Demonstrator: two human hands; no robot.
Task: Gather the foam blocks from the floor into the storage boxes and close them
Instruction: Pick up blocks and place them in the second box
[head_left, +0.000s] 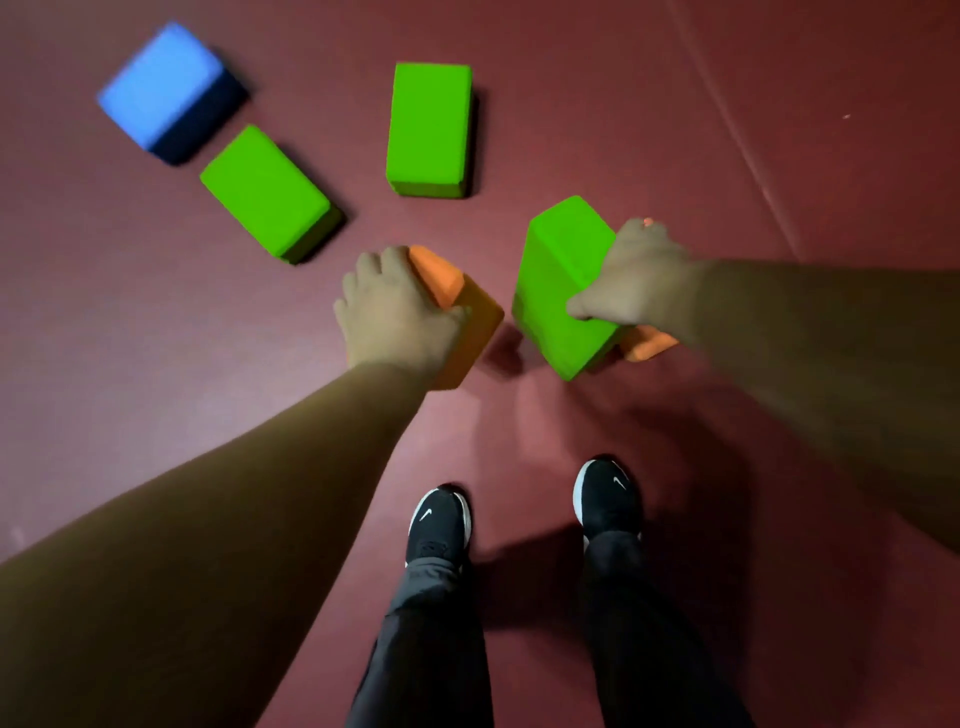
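Blocks scattered on the red floor (727, 130). Far left: blue block (161, 88), then slanted green block (265, 192), then straight green block (430, 127), all untouched. Mid-frame, left hand (395, 306) clamps the orange block (467, 312), fingers curled over its far side. Foam, so prob. light, squashy, grippy; span the narrow width. Right hand (636, 275) wraps the tilted green block (563, 280), thumb across its face; second orange block (649, 345) peeks beneath, maybe held w/ it, too blurry.

The dark red floor (727, 130) bears a blue foam block (161, 83), a green foam block (262, 189) just beside it, another green foam block (428, 124) apart, and black shoes (439, 525).
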